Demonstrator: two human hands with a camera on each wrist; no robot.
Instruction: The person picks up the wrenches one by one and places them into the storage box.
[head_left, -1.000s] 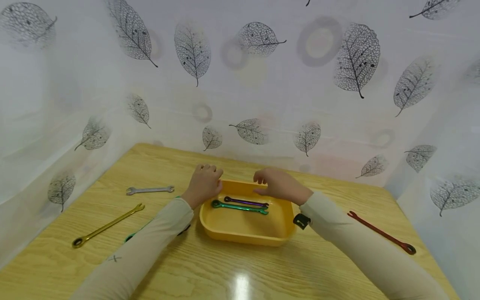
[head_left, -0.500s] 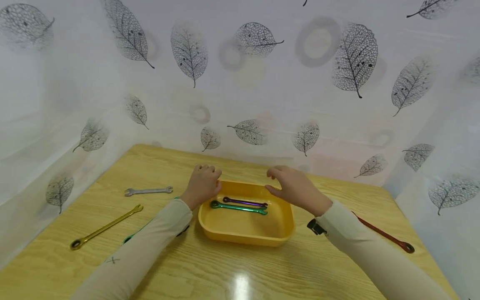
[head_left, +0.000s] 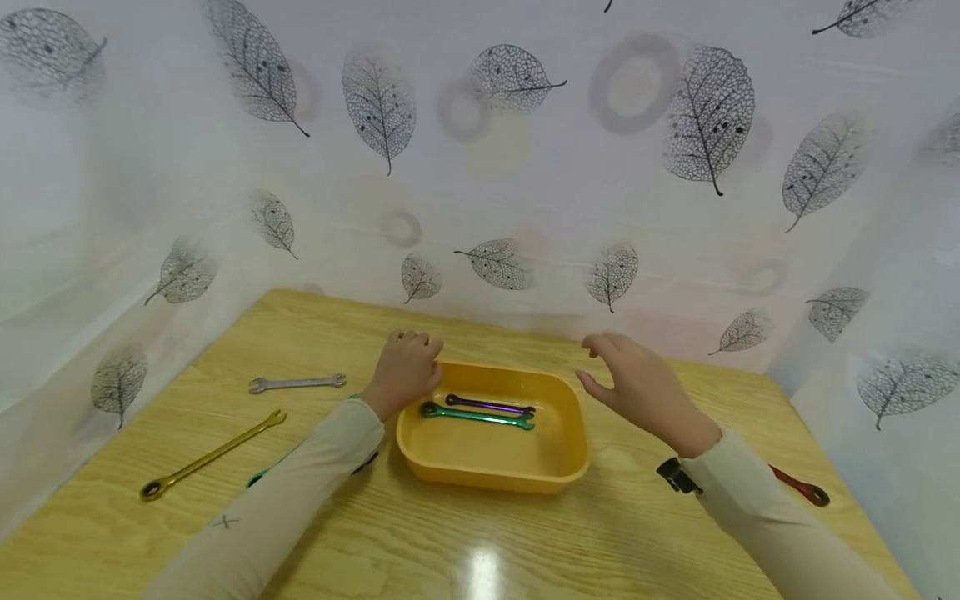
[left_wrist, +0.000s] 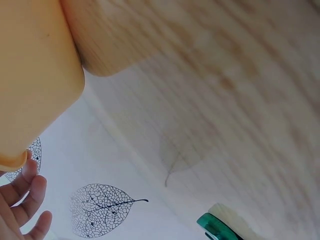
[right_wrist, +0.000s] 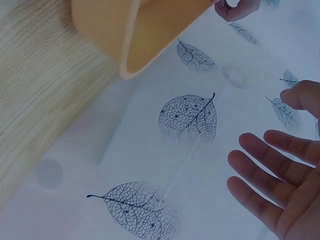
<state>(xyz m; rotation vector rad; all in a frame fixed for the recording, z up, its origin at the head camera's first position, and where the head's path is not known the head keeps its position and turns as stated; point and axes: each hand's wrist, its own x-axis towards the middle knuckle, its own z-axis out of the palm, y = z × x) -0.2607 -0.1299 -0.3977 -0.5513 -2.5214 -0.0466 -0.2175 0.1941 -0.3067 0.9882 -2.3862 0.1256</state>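
A yellow plastic tub point(head_left: 495, 480) stands in the middle of the table. Inside it lie a purple wrench point(head_left: 491, 405) and a longer green wrench point(head_left: 480, 416), side by side. My left hand point(head_left: 405, 372) holds the tub's rim at the far left corner; in the left wrist view its curled fingers point(left_wrist: 31, 197) meet the lip. To the right of the tub, my right hand point(head_left: 645, 393) hovers with nothing in it. In the right wrist view that hand point(right_wrist: 287, 185) has its fingers spread and loosely extended, apart from the tub point(right_wrist: 100, 27).
On the left of the wooden table point(head_left: 420, 542) lie a silver wrench point(head_left: 297, 382) and a gold wrench point(head_left: 217, 452). Another green wrench point(head_left: 258, 476) is mostly covered by the left forearm. A red wrench point(head_left: 806, 487) at right is partly behind the right sleeve. Leaf-patterned cloth point(head_left: 525, 192) surrounds the back.
My right hand has moved right, from over the tub's far right rim to beside it, its forearm now covering more of the red wrench. The left hand stays at the rim.
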